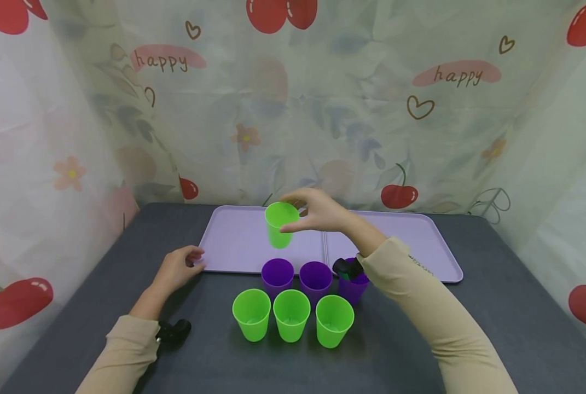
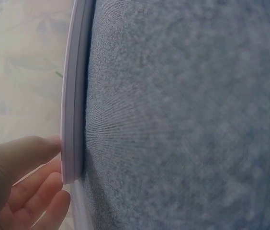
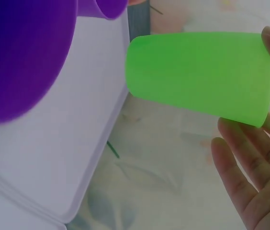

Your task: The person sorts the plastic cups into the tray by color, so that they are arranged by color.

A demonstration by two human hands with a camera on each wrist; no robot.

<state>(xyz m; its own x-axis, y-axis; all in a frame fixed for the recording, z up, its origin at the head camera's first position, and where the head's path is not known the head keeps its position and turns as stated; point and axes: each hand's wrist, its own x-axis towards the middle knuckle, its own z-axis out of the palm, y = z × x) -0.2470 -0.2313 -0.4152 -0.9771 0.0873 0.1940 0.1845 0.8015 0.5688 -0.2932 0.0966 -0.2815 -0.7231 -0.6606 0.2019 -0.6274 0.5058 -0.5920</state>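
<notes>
My right hand [image 1: 317, 210] pinches a bright green plastic cup [image 1: 279, 232] near its rim, thumb on one side and fingers on the other. The cup hangs upright over the left lilac tray [image 1: 233, 235]. In the right wrist view the same green cup [image 3: 197, 76] appears sideways between thumb and fingers. At the left tray's near left corner, my left hand [image 1: 177, 268] holds the edge; its thumb presses the tray rim [image 2: 73, 120] in the left wrist view, fingers bent around the corner. Three purple cups [image 1: 277, 273] stand in a row before the trays, with three green cups [image 1: 291, 314] closer to me.
A second lilac tray [image 1: 396, 230] adjoins the left one on its right. My right wrist's black camera [image 1: 348, 268] overlaps the rightmost purple cup. Dark grey cloth covers the table [image 1: 199, 350], and a printed curtain [image 1: 302, 109] stands behind and at both sides.
</notes>
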